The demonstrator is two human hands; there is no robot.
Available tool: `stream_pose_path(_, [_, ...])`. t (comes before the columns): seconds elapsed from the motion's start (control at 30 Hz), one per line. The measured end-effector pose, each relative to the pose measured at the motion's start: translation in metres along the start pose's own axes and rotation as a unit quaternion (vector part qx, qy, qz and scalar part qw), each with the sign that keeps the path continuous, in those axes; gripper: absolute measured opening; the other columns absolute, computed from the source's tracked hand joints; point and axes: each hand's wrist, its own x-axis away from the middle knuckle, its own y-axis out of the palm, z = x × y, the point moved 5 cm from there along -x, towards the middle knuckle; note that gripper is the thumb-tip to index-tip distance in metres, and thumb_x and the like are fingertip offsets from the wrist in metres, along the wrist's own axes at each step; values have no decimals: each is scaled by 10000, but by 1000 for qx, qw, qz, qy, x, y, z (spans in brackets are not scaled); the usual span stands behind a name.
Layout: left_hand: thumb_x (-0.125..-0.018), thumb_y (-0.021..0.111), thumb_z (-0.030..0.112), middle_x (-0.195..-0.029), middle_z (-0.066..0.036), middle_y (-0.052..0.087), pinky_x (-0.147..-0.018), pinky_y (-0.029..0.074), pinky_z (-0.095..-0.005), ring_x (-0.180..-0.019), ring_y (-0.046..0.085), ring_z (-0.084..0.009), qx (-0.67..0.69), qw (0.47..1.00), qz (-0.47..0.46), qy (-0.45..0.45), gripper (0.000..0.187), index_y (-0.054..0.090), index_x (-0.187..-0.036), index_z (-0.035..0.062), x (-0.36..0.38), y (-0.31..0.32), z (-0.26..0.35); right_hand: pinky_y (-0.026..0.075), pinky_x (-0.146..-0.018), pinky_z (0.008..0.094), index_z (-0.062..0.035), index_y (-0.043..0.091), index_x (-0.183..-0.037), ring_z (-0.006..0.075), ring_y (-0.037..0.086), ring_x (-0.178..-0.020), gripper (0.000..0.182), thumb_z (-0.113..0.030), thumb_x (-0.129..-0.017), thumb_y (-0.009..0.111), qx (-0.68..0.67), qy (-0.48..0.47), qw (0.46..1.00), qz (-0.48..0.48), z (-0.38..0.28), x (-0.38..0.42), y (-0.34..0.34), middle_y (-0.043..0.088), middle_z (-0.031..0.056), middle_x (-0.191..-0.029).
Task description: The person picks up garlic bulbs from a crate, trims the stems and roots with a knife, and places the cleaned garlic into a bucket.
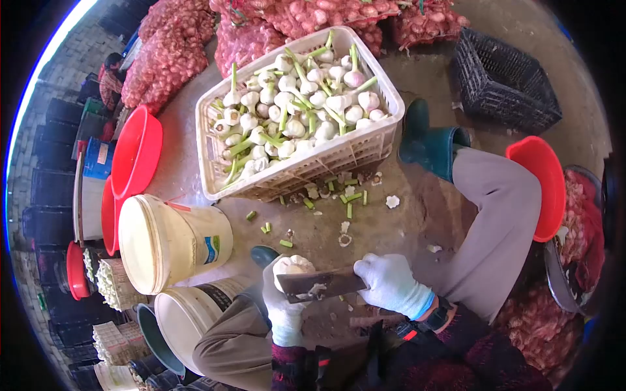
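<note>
My left hand (282, 309), in a white glove, is closed around a garlic bulb (293, 266) whose pale top shows above the fingers. In my right hand (389, 281), also gloved, is the handle end of a wide dark cleaver (329, 285). Its blade reaches left across the lower front of the bulb and overlaps it in this view, with a pale scrap stuck on its face. Beyond my hands stands a white plastic crate (306, 159) heaped with garlic bulbs (285, 100) on green stems. Cut green stem pieces (350, 197) and peel bits litter the floor.
Mesh sacks (173, 55) of reddish bulbs lie behind the crate. White buckets (173, 241) and red tubs (137, 153) stand at left. A black crate (505, 81) and a red basin (541, 186) are at right. Another person (111, 81) sits far left.
</note>
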Motion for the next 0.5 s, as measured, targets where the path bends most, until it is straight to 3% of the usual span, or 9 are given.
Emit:
stream_pose_path(0.1, [-595,835,186,-953,-95,629,-740,514,-287,-865,611,-183,164,973,70,-147,662,527,-1144,-21,5,-8,-21,492,-562,425,-113,558,-792,325,617,-625,169,-174,-691,679,32,-28,999,-14,9,-6,9,568,97,-679])
stream_pose_path(0.13, [-601,820,158,-987,-95,616,-756,510,-283,-867,606,-180,-40,998,-26,-36,633,531,-1135,-19,-5,-6,-5,494,-563,426,-109,562,-804,328,619,-625,151,-156,-703,662,62,7,998,-10,22,-10,17,579,102,-692])
stream_pose_path(0.17, [-584,800,165,-983,-67,594,-750,484,-275,-846,586,-170,-2,991,20,-133,574,553,-1073,-5,8,-4,-4,496,-563,428,-105,565,-816,332,621,-625,134,-138,-715,646,92,41,995,-5,33,-12,22,590,108,-706])
stream_pose_path(0.2, [-570,795,171,-961,-50,588,-766,475,-282,-843,573,-164,33,993,-3,-118,569,555,-1057,2,8,-1,-3,495,-555,437,-104,572,-825,343,626,-637,148,-157,-720,662,76,70,993,54,44,-15,14,613,113,-739])
stream_pose_path(0.23, [-555,790,177,-940,-33,581,-782,465,-289,-840,561,-158,68,993,-28,-94,564,557,-1040,9,3,2,-1,471,-536,445,-88,575,-796,361,625,-645,136,-164,-742,674,23,99,984,145,44,-13,1,613,129,-713])
stream_pose_path(0.33, [-558,774,186,-1011,-31,564,-840,455,-309,-904,537,-151,61,994,15,-92,626,521,-1105,20,3,-8,-21,454,-564,412,-47,592,-796,360,611,-651,128,-159,-773,651,-174,234,951,101,42,4,16,593,167,-661])
stream_pose_path(0.37, [-558,774,186,-1011,-31,564,-840,455,-309,-904,537,-151,65,994,10,-86,626,521,-1105,20,3,-2,-22,463,-575,392,-39,602,-807,299,618,-624,135,-163,-784,651,-221,252,941,58,42,11,31,600,143,-655])
stream_pose_path(0.43, [-598,742,167,-1118,-50,533,-905,439,-311,-983,524,-151,297,948,56,-97,652,473,-1176,30,5,9,-32,441,-546,354,-28,579,-769,193,581,-582,154,-159,-803,653,-351,294,882,108,34,14,45,565,88,-610])
stream_pose_path(0.5, [-644,699,162,-1164,-56,505,-941,430,-317,-1043,518,-174,329,935,92,-100,663,439,-1242,38,3,10,-55,389,-511,291,-21,536,-739,115,471,-531,180,-137,-815,651,-408,193,878,163,19,3,19,486,40,-571])
